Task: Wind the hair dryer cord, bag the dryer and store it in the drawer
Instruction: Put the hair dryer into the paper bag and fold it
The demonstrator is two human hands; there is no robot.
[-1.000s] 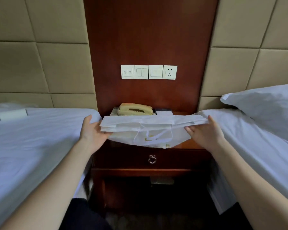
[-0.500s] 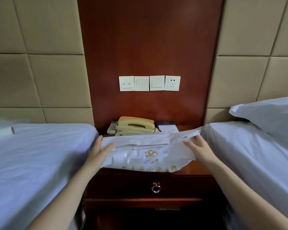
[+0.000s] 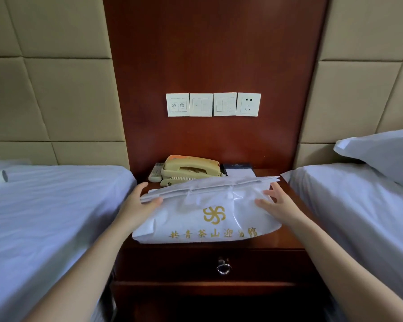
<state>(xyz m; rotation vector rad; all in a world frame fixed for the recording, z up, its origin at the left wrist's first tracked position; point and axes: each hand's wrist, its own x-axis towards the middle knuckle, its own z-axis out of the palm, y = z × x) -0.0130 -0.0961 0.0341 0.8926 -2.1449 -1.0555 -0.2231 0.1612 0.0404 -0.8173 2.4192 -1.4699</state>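
Note:
A white bag with a gold logo and gold lettering lies flat on the dark wooden nightstand, its folded top toward the wall. The bag bulges, and no hair dryer or cord shows. My left hand grips the bag's left end, thumb on top of the fold. At the bag's right end my right hand rests with its fingers spread and holds nothing. Below the bag, the nightstand drawer is shut, with a metal ring pull at its middle.
A beige telephone, a remote and a notepad sit behind the bag against the wood panel. Switches and a socket are on the panel. White beds flank the nightstand, left and right, with a pillow.
The bag went from being held up by both ends to lying on the nightstand with its logo side up. My right hand's fingers opened. The view moved closer and tilted up.

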